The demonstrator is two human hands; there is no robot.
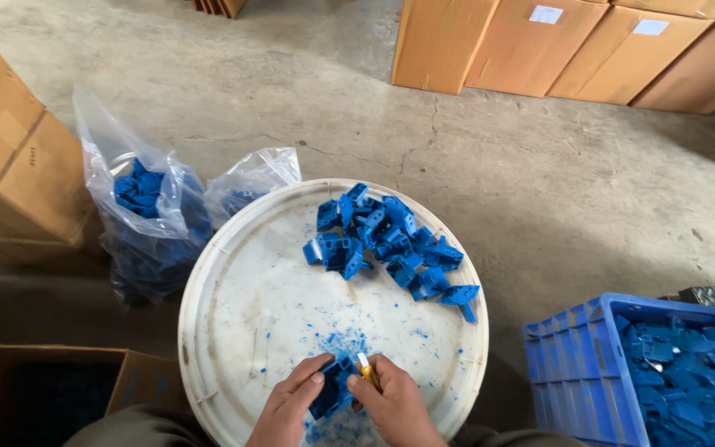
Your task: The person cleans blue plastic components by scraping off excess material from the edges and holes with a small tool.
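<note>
My left hand [291, 407] grips a small blue plastic part [334, 386] at the near edge of a round white lid [242, 290]. My right hand [395, 406] holds a small knife with a yellow handle [365, 368], its blade against the part. Blue shavings [337, 341] lie scattered on the lid just ahead of my hands. A pile of several blue plastic parts [391, 244] sits on the far right side of the lid.
A clear plastic bag of blue parts [146, 219] stands left of the lid. A blue crate [647, 372] filled with blue parts is at the right. Cardboard boxes line the far right [556, 45] and left [10, 157]; an open box [43, 389] sits near left.
</note>
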